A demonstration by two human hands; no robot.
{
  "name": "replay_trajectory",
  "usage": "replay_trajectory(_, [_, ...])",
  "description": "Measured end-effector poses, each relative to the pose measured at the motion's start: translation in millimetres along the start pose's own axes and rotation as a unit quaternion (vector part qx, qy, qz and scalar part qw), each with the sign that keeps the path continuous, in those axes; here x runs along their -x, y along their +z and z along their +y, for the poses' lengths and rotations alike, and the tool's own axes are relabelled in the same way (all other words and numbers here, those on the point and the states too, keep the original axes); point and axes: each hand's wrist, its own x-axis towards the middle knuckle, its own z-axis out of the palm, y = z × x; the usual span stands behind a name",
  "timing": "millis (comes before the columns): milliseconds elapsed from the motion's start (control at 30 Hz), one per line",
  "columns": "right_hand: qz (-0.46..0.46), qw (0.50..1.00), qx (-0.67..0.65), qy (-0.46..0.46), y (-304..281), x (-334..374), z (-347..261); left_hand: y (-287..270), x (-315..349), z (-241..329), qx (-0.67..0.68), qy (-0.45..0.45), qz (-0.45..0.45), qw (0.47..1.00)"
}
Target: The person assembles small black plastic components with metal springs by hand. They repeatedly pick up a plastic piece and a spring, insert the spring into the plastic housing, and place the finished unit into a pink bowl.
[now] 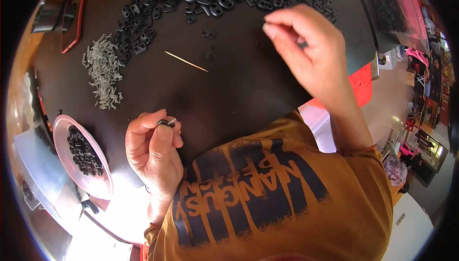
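Low on the left, my left hand [155, 151] pinches a small black cord-lock piece [165, 122] between thumb and fingers. A small metal spring [172, 122] sticks out of that piece. My right hand [313, 45] is raised above the table at the right, near the front of a heap of black cord-lock parts [225, 2]. Its thumb and forefinger are pressed together, and whatever they may hold is too small to tell. Two loose black parts, one [208, 34] behind the other [210, 53], lie between the hands and the heap. A wooden toothpick [186, 61] lies beside them.
A pile of small springs [103, 72] is at the left, touching smaller black parts [138, 36]. Nearer stands a pink bowl [106, 184] with several black pieces inside. A red-edged phone [72, 19] lies far left. A clear bin [399, 10] of dark parts stands at the right.
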Motion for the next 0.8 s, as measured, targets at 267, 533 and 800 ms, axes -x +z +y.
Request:
replay_trajectory(267, [-0.027, 0.979, 0.183, -0.09, 0, -23, 29, 9, 0, 2, -0.02, -0.021, 0.027, 0.999])
replay_trajectory(533, [-0.077, 0.979, 0.181, -0.045, -4, -35, 20, 6, 0, 1, -0.029, -0.013, 0.004, 0.999])
replay_trajectory(800, [-0.091, 0.988, 0.12, -0.036, -5, -36, 11, 2, 0, -1, 0.006, -0.009, -0.011, 1.0])
